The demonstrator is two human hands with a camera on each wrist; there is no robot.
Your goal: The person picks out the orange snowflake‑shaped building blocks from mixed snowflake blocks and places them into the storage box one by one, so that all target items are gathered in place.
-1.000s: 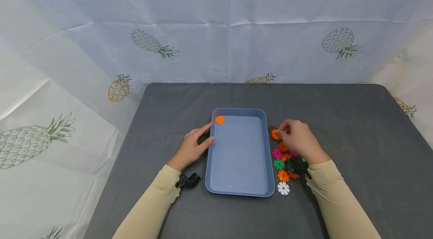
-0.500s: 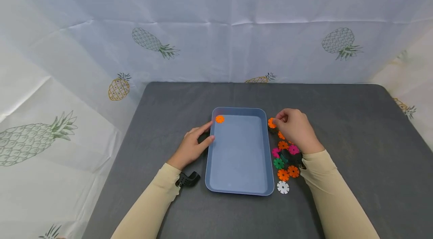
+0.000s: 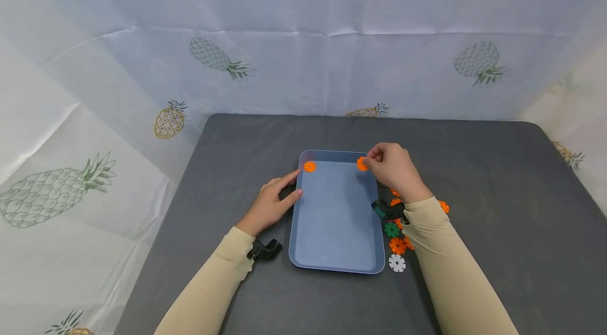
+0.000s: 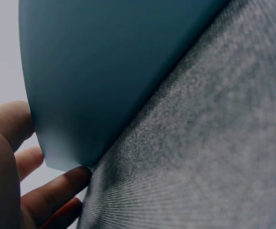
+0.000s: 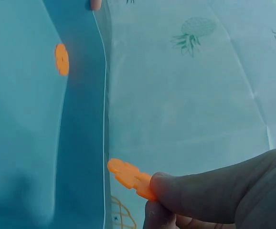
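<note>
Tray (image 3: 336, 219), shallow, pale blue and rectangular with rounded corners; one orange, notched, flower-shaped disc (image 3: 310, 166) lies in its far left corner. Right hand (image 3: 392, 170): thumb and fingers pinch a second orange notched disc (image 5: 131, 179) by its edge at the far right corner. Left hand (image 3: 270, 206): fingers loosely extended, touching the left wall. Beside the right wall lie a green notched disc (image 3: 391, 229), a white notched disc (image 3: 397, 263) and several orange ones (image 3: 397, 246). Possible faults: a slack edge pinch could let the piece twist against the rim; a low black wrist device (image 3: 389, 210) could brush loose pieces; uneven left-hand pressure could shift the tray. Surface: dark grey, cloth-textured table (image 3: 488, 193). Room: pale fabric backdrop (image 3: 327, 71) printed with pineapples.
</note>
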